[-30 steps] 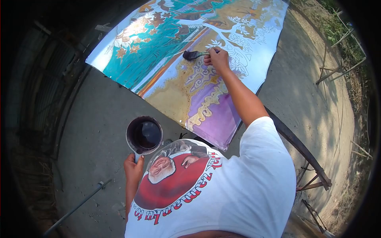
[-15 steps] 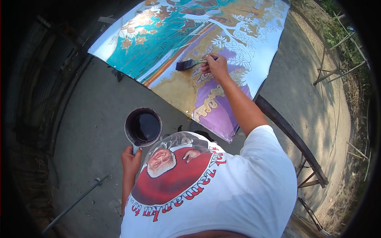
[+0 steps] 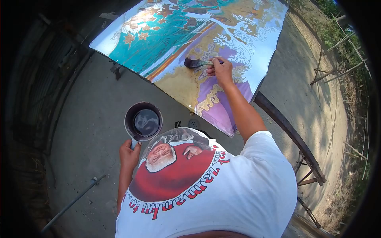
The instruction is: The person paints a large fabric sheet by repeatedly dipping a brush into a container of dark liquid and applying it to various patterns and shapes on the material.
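Note:
My right hand [image 3: 220, 71] grips the handle of a flat paintbrush [image 3: 194, 63], its bristles dark purple. The bristle end lies over the tan area of a large patterned cloth [image 3: 170, 83]. Around that spot the cloth carries purple patches, a wavy cream band, leaf outlines, orange stripes and a teal area with brown star-like flowers. Closer to my body, my left hand [image 3: 129, 152] is wrapped round the pale handle of a dipper [image 3: 131, 119]. Dark liquid [image 3: 146, 123] stands inside it, with light reflecting off the surface. The dipper is off to the left of the cloth's near edge.
A dark curved beam [image 3: 289, 135] runs from under the cloth to the right. A thin pipe [image 3: 75, 206] slants at the lower left over grey ground [image 3: 87, 119]. Bamboo poles [image 3: 337, 73] and plants stand at the far right. A shoe [image 3: 193, 123] shows below the cloth.
The brush and my right hand have shifted slightly right over the cloth. My left hand still holds the dipper, its liquid now reflecting more light. The whole view has tilted a little.

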`<state>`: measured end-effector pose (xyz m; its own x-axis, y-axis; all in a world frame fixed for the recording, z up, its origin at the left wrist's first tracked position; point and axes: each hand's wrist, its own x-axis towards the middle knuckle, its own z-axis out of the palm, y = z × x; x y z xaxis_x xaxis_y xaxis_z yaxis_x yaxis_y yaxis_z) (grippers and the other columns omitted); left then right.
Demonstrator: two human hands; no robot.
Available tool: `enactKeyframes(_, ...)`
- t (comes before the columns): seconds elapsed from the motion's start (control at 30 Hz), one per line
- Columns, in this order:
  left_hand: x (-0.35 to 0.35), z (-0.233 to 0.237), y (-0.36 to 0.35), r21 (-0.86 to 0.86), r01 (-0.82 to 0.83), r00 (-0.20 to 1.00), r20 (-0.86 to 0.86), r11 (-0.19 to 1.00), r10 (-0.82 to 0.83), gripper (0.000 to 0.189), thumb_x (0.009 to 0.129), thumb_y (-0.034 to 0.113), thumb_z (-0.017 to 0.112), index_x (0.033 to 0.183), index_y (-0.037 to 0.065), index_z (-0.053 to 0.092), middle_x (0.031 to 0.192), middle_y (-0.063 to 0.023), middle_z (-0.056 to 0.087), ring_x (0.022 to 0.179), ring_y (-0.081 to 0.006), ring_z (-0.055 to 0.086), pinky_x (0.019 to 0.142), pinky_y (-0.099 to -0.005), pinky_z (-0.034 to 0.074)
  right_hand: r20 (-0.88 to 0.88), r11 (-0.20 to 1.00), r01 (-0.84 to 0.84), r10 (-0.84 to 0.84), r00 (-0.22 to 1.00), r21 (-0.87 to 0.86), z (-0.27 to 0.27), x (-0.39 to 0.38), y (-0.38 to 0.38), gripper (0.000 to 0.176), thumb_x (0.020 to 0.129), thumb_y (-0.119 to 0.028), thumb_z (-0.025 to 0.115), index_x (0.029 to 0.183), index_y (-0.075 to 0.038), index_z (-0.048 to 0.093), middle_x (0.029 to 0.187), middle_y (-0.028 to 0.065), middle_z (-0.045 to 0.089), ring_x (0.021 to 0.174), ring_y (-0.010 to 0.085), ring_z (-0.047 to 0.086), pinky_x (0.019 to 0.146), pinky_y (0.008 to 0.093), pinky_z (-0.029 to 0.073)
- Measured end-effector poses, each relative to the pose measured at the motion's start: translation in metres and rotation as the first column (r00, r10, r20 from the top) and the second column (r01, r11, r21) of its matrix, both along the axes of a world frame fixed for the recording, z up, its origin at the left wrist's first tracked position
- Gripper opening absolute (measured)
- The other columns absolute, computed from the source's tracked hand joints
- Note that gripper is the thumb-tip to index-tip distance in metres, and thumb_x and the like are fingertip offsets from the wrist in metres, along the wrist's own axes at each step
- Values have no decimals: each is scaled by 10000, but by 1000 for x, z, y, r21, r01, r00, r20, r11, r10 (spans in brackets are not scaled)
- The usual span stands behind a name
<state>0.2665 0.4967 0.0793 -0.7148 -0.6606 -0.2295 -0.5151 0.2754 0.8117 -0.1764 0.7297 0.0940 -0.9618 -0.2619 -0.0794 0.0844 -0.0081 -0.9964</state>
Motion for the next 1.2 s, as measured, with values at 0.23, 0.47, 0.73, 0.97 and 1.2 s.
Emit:
enactKeyframes(0.23, -19, 12, -1, -75, 78, 997, -3, 994, -78, 338, 867, 187, 738, 713, -3, 505, 579, -60, 433, 587, -88, 399, 510, -347, 341, -186, 823, -560, 566, 803, 90, 81, 113, -38, 183, 987, -148, 617, 962, -13, 737, 729, 67, 688, 601, 114, 656, 522, 252, 522)
enactKeyframes(0.47, -39, 21, 0, -108, 144, 987, -62, 984, -152, 318, 870, 191, 741, 722, -5, 539, 564, -60, 456, 551, -96, 408, 491, -351, 344, -342, 646, -632, 763, 548, 428, 53, 154, -50, 165, 998, -150, 631, 1020, -27, 739, 805, 69, 727, 658, 130, 688, 580, 279, 559)
enactKeyframes(0.73, -36, 4, -3, -111, 151, 985, -70, 982, -159, 340, 867, 193, 752, 706, 3, 522, 563, -61, 460, 548, -102, 411, 490, -355, 338, 113, 937, -259, 290, 950, -234, 31, 76, -8, 254, 1013, -189, 615, 1092, 44, 680, 824, 140, 703, 621, 177, 690, 576, 304, 608)
enactKeyframes(0.97, -24, 0, -5, -115, 110, 990, -72, 987, -118, 353, 870, 175, 744, 693, 13, 485, 573, -49, 438, 577, -95, 391, 503, -351, 328, 82, 971, 191, -181, 980, -144, -18, 7, -17, 287, 1016, -226, 598, 1118, 35, 657, 801, 137, 676, 610, 175, 667, 546, 308, 587)
enactKeyframes(1.2, -16, -1, -2, -85, 74, 996, -42, 994, -77, 349, 878, 167, 733, 684, 22, 482, 579, -19, 418, 587, -81, 380, 500, -347, 313, 50, 994, 27, -22, 998, -108, -13, -5, -29, 271, 1017, -205, 597, 1094, 47, 657, 796, 139, 678, 589, 180, 670, 537, 308, 597)
